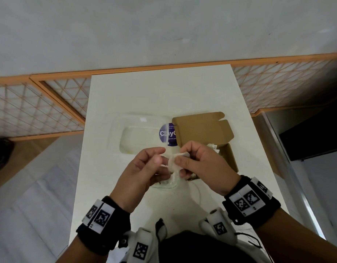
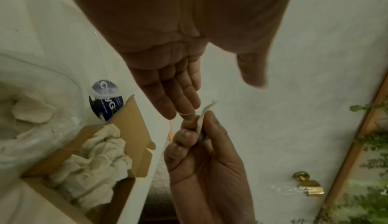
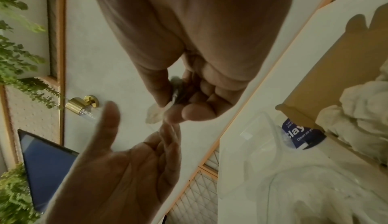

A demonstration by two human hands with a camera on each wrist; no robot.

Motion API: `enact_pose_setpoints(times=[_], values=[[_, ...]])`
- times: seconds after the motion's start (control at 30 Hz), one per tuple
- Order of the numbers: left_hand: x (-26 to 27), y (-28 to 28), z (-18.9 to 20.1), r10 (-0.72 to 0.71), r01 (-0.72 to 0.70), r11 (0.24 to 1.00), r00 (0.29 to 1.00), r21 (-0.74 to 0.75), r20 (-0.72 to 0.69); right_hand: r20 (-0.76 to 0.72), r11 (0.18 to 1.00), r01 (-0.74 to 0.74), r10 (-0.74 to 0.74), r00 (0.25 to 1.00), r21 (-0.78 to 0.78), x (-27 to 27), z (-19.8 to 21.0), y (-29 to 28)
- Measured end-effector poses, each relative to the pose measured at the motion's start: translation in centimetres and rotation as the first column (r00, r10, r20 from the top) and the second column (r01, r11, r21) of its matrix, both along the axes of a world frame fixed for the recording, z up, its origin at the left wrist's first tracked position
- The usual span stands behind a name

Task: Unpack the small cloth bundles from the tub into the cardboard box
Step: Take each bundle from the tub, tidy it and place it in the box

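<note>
At nine o'clock on the white table (image 1: 164,95) sat one clear plastic tub (image 1: 137,133), lying open. The left-wrist view showed one pale cloth bundle (image 2: 31,113) and crumpled clear wrap in it. A round blue label (image 1: 168,134) showed at the tub's three o'clock edge, partly behind the box flap.

At the centre, two hands were raised above the table's near part. The left hand (image 1: 143,171), at seven o'clock, had its fingers straight and relaxed, thumb spread wide, grasping nothing; its fingertips (image 2: 184,109) touched, or nearly touched, a thin white string coming off the bundle. The right hand (image 1: 203,166), at five o'clock, pinched one small cloth bundle (image 1: 176,161) between thumb and curled fingers. That bundle was white, thin and flattened, slightly wrinkled, with a clear film against it; seen edge-on from the wrists it looked like a narrow pale strip.

At three o'clock stood one brown cardboard box (image 1: 228,158), its lid flap (image 1: 201,130) raised behind it. Inside lay a heap of off-white crumpled cloth pieces (image 2: 94,164); how many could not be told, as they ran together.

One black band with square printed markers was on each wrist, two in all.
</note>
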State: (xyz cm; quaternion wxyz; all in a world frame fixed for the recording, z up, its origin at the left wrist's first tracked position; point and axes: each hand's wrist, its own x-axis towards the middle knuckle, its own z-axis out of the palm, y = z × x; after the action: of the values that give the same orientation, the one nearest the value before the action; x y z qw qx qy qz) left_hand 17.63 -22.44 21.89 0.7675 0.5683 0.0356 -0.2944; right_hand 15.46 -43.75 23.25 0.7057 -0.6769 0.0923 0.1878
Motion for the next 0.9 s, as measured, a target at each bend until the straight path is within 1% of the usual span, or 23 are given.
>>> enact_pose_setpoints(times=[0.07, 0.17, 0.33, 0.4, 0.47, 0.53, 0.6, 0.67, 0.73, 0.77, 0.83, 0.9], values=[[-0.1, 0.2, -0.3, -0.018, 0.017, 0.999, 0.999, 0.039, 0.037, -0.022, 1.0, 0.026, -0.026, 0.999, 0.015, 0.2, -0.2, 0.3], [-0.3, 0.2, -0.5, -0.038, 0.025, 0.99, 0.995, 0.137, 0.09, -0.025, 0.999, 0.038, -0.037, 0.999, 0.039, 0.4, -0.6, 0.8], [-0.3, 0.9, -0.7, 0.041, -0.073, 0.967, 0.99, 0.243, 0.137, -0.026, 1.0, 0.026, -0.026, 0.999, 0.009, 0.7, -1.5, 1.9], [-0.2, 1.5, -0.9, 0.077, -0.109, 0.957, 0.989, 0.27, 0.127, -0.01, 1.0, -0.012, 0.012, 1.0, -0.025, 0.8, -2.0, 2.2], [0.0, 2.2, -0.9, 0.089, -0.126, 0.942, 0.988, 0.312, 0.129, -0.002, 0.993, -0.058, 0.059, 0.998, -0.099, 0.8, -2.6, 2.5], [0.3, 3.0, -1.0, 0.076, -0.129, 0.921, 0.985, 0.368, 0.155, -0.004, 0.985, -0.087, 0.088, 0.996, -0.15, 0.8, -2.9, 2.8], [0.6, 3.8, -0.8, 0.053, -0.128, 0.902, 0.981, 0.412, 0.187, 0.006, 0.981, -0.115, 0.117, 0.993, -0.154, 0.7, -3.1, 2.9], [0.9, 4.5, -0.4, 0.019, -0.116, 0.894, 0.974, 0.432, 0.224, 0.03, 0.963, -0.196, 0.205, 0.978, -0.185, 0.7, -3.0, 3.0], [1.4, 4.8, 0.3, -0.013, -0.112, 0.892, 0.962, 0.439, 0.272, 0.055, 0.918, -0.291, 0.316, 0.947, -0.268, 0.8, -2.8, 3.2], [1.8, 4.9, 0.4, -0.015, -0.12, 0.891, 0.956, 0.438, 0.292, 0.063, 0.904, -0.317, 0.348, 0.935, -0.288, 0.9, -2.7, 3.2], [2.6, 5.0, 0.3, 0.01, -0.155, 0.885, 0.95, 0.44, 0.313, 0.067, 0.915, -0.317, 0.342, 0.937, -0.248, 1.0, -2.4, 3.3], [3.2, 5.0, -0.1, 0.041, -0.182, 0.879, 0.95, 0.44, 0.311, 0.06, 0.942, -0.28, 0.295, 0.954, -0.184, 1.3, -2.2, 3.3]])
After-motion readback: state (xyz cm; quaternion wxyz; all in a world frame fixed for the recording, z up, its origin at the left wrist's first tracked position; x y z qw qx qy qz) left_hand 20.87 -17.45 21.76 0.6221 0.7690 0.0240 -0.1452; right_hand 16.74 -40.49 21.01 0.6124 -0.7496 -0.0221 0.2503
